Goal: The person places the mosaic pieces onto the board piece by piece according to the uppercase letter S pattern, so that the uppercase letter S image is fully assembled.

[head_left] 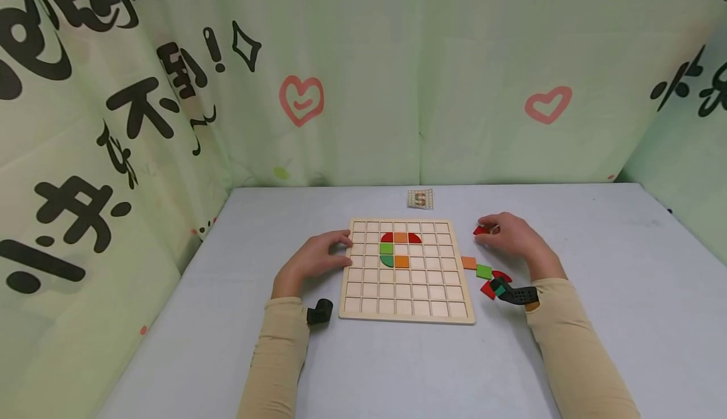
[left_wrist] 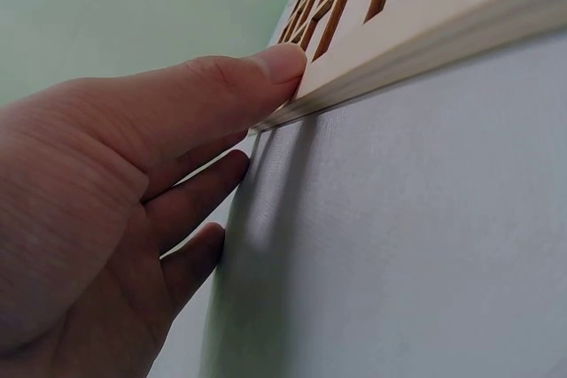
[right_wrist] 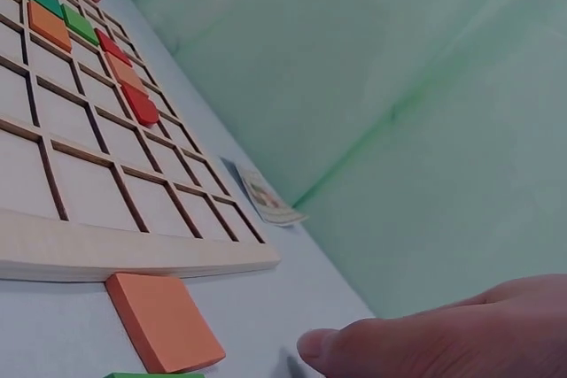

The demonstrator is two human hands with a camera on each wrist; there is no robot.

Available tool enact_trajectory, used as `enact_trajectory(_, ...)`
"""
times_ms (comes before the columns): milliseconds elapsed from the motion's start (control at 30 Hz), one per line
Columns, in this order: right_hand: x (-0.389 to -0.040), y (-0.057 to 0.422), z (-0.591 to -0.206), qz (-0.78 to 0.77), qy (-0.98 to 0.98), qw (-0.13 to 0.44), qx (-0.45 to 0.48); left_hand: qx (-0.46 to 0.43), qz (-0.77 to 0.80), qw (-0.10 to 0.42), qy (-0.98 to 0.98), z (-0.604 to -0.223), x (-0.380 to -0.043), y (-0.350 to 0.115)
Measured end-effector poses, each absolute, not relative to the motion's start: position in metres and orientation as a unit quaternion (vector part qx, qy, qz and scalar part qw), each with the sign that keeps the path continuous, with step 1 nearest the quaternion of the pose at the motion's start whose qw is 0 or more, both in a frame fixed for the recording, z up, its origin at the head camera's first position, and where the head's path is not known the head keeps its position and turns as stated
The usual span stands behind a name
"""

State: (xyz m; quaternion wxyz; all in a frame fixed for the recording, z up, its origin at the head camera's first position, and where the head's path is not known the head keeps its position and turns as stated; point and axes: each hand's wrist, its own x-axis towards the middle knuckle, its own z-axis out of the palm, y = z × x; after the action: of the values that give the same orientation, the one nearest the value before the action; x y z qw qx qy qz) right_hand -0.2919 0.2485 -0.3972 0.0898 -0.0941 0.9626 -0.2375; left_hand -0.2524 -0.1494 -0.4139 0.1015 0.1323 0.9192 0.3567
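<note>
My left hand point(head_left: 320, 255) steadies the left edge of a wooden grid board point(head_left: 406, 320); in the left wrist view its thumb point(left_wrist: 283, 63) touches the frame, fingers fairly straight. Beyond the board's right side, my right hand point(head_left: 514, 237) pinches a small red piece point(head_left: 479, 230) between thumb and fingers. Set in the grid are a row of red point(head_left: 387, 237), orange point(head_left: 401, 237) and red point(head_left: 415, 238) pieces, with a green square point(head_left: 386, 248), a teal rounded piece point(head_left: 387, 260) and an orange square point(head_left: 401, 261) below. The right wrist view hides the pinched piece.
Loose by the board's right edge lie an orange square point(head_left: 468, 263), a green square point(head_left: 484, 272) and red pieces point(head_left: 487, 290), partly behind the right wrist's black strap point(head_left: 519, 295). A small pattern card point(head_left: 420, 199) lies behind the board. Printed curtains surround the white table.
</note>
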Motion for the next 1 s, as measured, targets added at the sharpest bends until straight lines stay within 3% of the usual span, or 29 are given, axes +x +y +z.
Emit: enact_trajectory(1000, -0.286, 0.2468, -0.3966, -0.264, 0.948, 0.13, -0.124, 0.135, 0.358, 0.101, 0.918, -0.4149, -0.252, -0.1498)
